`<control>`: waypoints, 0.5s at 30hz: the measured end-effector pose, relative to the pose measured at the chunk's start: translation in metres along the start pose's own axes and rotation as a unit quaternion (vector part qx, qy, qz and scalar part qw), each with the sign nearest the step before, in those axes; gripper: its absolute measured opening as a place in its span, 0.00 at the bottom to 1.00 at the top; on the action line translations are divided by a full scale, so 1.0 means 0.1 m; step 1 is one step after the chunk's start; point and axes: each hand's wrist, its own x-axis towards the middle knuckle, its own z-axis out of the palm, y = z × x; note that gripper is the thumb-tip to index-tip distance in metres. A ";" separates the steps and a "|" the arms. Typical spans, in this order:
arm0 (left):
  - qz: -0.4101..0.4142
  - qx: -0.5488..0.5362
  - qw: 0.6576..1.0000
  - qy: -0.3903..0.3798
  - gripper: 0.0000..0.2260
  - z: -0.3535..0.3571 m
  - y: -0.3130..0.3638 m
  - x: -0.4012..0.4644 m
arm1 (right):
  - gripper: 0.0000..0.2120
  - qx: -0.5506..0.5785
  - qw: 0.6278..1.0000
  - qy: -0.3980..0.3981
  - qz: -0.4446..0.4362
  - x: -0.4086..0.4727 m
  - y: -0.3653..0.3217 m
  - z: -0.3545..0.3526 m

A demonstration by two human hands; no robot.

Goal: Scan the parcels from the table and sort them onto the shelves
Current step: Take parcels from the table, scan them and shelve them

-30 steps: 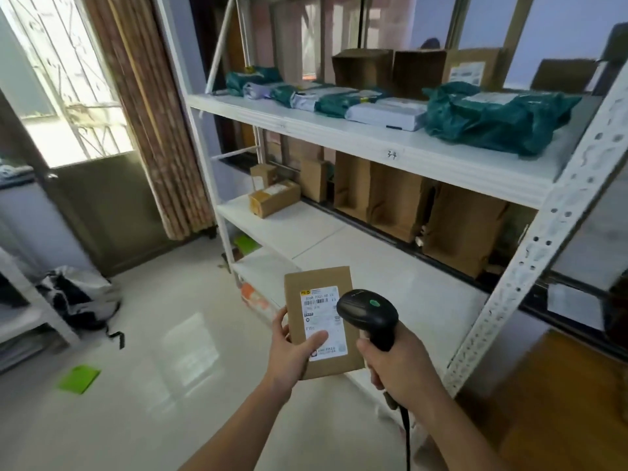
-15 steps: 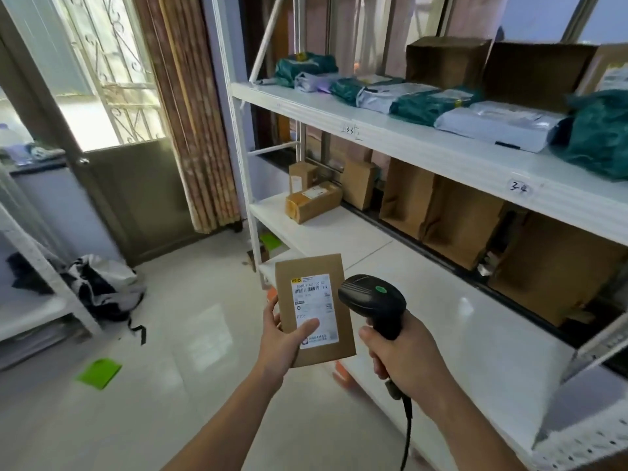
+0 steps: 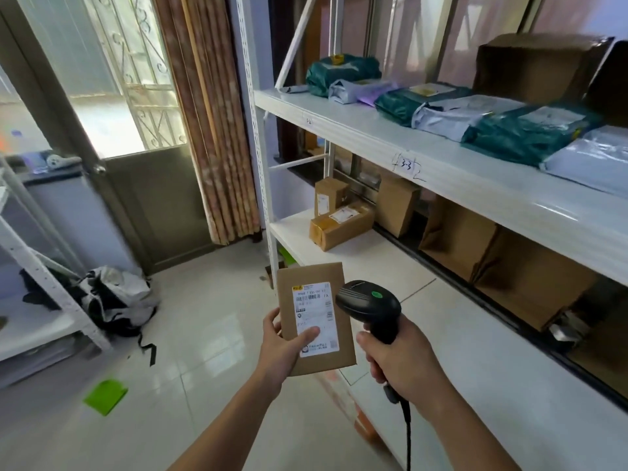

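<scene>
My left hand (image 3: 283, 348) holds a flat brown parcel (image 3: 289, 300) upright, thumb pressed on its white barcode label. Beside it my right hand (image 3: 402, 365) grips a black corded barcode scanner (image 3: 370, 300) by the handle, its head pointing at the parcel's label. Both are held over the floor in front of the white shelf rack (image 3: 421, 161). The upper shelf carries green and grey mailer bags (image 3: 530, 130) and a brown box. The lower shelf (image 3: 401, 260) holds small brown boxes (image 3: 339, 226) at its left end and brown envelopes leaning at the back.
A rack upright (image 3: 258, 164) stands just ahead on the left, with a curtain (image 3: 210, 113) and a door (image 3: 112, 137) behind. A second white rack (image 3: 44, 294) and a crumpled bag (image 3: 112, 297) sit at left. A green scrap (image 3: 105, 396) lies on the tiled floor.
The view has swung left along the rack, bringing the shelf's left end and the door closer. Both hands keep their hold on the parcel and the scanner, in the same pose.
</scene>
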 end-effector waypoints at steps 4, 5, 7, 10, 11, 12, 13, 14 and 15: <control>-0.017 0.012 0.999 -0.029 0.40 -0.07 0.15 0.61 | 0.06 -0.013 1.000 0.010 -0.003 0.60 -0.10 0.16; -0.019 0.017 0.999 -0.040 0.40 -0.09 0.19 0.77 | 0.07 -0.011 1.000 0.013 -0.001 0.75 -0.13 0.22; -0.023 0.028 0.997 -0.063 0.39 -0.11 0.29 1.11 | 0.08 -0.009 1.000 0.023 0.007 1.06 -0.17 0.33; -0.028 0.043 0.993 -0.103 0.39 -0.15 0.42 1.64 | 0.07 -0.005 0.999 0.043 0.020 1.50 -0.26 0.48; -0.032 0.043 0.992 -0.116 0.40 -0.16 0.46 1.82 | 0.06 0.002 0.998 0.054 0.028 1.63 -0.29 0.52; -0.039 0.046 0.990 -0.127 0.42 -0.17 0.49 1.99 | 0.06 0.011 0.997 0.067 0.039 1.76 -0.32 0.55; -0.043 0.051 0.988 -0.139 0.44 -0.17 0.52 2.15 | 0.05 0.022 0.995 0.080 0.050 1.87 -0.35 0.58; -0.045 0.058 0.986 -0.150 0.45 -0.16 0.56 2.31 | 0.04 0.032 0.994 0.092 0.058 1.97 -0.37 0.61; -0.047 0.064 0.984 -0.162 0.46 -0.15 0.59 2.45 | 0.03 0.037 0.992 0.102 0.063 2.07 -0.39 0.63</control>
